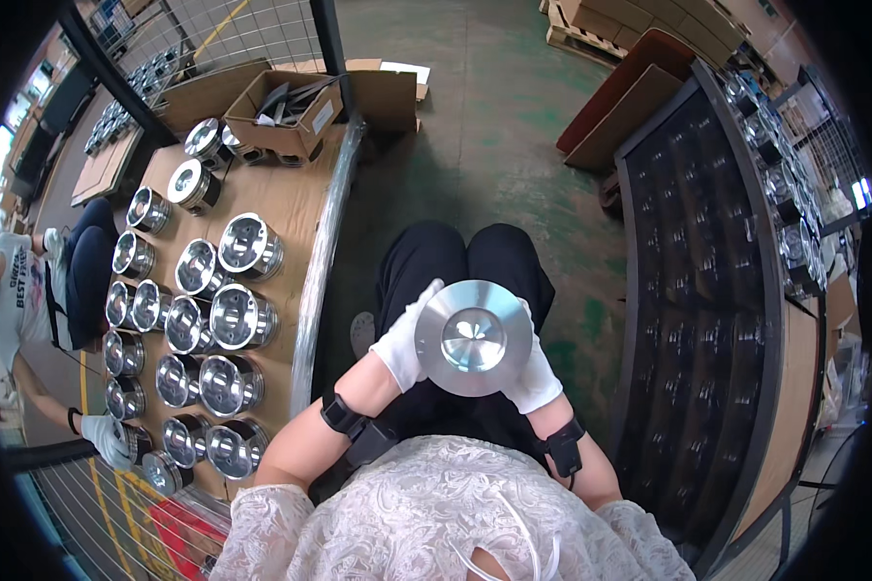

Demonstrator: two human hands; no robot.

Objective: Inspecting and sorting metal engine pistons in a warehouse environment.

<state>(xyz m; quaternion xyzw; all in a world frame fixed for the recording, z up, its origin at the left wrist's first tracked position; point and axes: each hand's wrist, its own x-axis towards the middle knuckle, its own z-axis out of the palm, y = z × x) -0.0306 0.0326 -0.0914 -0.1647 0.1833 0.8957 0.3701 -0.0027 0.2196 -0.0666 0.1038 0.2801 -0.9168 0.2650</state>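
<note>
A large silver engine piston point(436, 351) is held above my lap, its round crown with a shiny bowl in the middle turned up toward me. White-gloved, my left hand point(403, 339) grips it from the left side, the fingers partly hidden behind the rim. From the right, my right hand point(536, 373), also in a white glove, is wrapped round the other side; most of its fingers are out of sight beneath the crown. Rows of similar pistons point(245, 316) stand on the wooden board to my left.
A cardboard box point(286, 111) with dark parts sits at the far end of the wooden board point(295, 203). On my right stands a dark rack point(693, 320), with more pistons point(780, 179) beyond it. At the left, a co-worker's gloved hand point(109, 441) touches a piston.
</note>
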